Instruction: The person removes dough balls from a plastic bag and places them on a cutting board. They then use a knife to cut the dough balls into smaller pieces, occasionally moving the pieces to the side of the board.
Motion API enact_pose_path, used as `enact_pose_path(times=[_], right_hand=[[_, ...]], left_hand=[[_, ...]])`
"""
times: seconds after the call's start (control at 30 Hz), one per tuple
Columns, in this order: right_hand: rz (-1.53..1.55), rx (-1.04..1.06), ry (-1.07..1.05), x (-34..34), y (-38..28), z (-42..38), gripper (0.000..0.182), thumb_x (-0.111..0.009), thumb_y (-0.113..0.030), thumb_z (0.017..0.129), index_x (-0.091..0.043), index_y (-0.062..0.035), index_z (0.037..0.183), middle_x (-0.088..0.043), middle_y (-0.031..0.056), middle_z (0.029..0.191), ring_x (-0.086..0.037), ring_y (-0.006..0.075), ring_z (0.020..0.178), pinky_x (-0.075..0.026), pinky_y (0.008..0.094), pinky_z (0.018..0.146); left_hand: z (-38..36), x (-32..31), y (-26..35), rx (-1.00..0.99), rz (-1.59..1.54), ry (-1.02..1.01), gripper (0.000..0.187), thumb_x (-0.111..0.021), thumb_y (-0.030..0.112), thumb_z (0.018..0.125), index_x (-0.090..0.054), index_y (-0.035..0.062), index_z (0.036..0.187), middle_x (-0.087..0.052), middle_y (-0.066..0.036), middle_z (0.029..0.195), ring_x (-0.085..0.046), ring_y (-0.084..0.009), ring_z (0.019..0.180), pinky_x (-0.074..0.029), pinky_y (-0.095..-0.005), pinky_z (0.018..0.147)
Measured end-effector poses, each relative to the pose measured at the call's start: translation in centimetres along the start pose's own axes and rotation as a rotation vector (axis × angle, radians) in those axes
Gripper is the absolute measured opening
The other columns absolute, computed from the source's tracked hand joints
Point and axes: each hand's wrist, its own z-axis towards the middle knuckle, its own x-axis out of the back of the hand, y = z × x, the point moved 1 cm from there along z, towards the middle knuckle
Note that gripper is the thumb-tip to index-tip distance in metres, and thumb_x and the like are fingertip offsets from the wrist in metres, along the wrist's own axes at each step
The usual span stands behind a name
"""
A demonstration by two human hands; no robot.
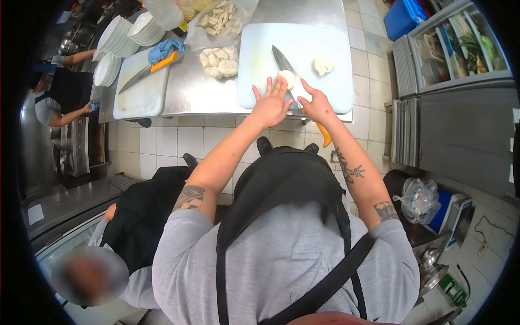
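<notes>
A pale blue-white cutting board (254, 59) lies at the table's front edge. My left hand (272, 104) is open, its fingers spread, with the fingertips touching a pale, lumpy piece of food (287, 79) whose kind I cannot make out. Close on the right, my right hand (318, 104) grips a large knife (280, 58), index finger and thumb apart near the heel of the blade. The blade points away across the board beside the piece; the orange handle shows under my wrist. Another pale lump (323, 66) sits farther right on the board.
Clear bags of pale pieces (219, 62) lie left of the board. A second board (143, 100) carries an orange-handled knife (135, 79) and a blue cloth (164, 51); stacked white dishes (118, 37) stand behind. One person sits or stands at my left, another by the far left counter.
</notes>
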Motion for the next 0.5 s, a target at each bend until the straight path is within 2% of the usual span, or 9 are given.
enact_pose_path(times=[0.3,0.4,0.5], right_hand=[[-0.060,0.029,-0.139,2.2,2.1,-1.9,0.067,-0.066,-0.017,0.099,-0.041,-0.0198,0.161,-0.072,0.0136,0.091,-0.067,0.0149,0.065,-0.057,0.0345,0.069],[-0.097,-0.012,-0.186,3.2,1.2,-3.8,0.067,-0.067,-0.018,0.099,-0.040,-0.0199,0.161,-0.072,0.0137,0.093,-0.068,0.0150,0.066,-0.057,0.0345,0.073],[-0.165,0.032,-0.161,3.2,0.4,-3.8,0.068,-0.068,-0.018,0.099,-0.040,-0.0197,0.161,-0.072,0.0137,0.093,-0.068,0.0150,0.066,-0.057,0.0338,0.074]], left_hand=[[-0.1,0.3,0.1,-0.004,-0.004,-0.009,0.075,-0.038,0.044,0.109,-0.012,0.0026,0.165,-0.007,-0.015,0.174,-0.001,-0.0432,0.159,0.000,-0.0806,0.115],[0.0,0.4,-0.1,-0.013,0.050,-0.005,0.076,-0.039,0.044,0.109,-0.011,0.0019,0.165,-0.007,-0.015,0.174,-0.001,-0.0430,0.159,-0.001,-0.0809,0.115],[-0.5,-0.7,-0.4,-0.040,0.104,0.044,0.077,-0.039,0.043,0.108,-0.009,0.0018,0.165,-0.006,-0.016,0.174,-0.001,-0.0422,0.160,-0.002,-0.0812,0.114]])
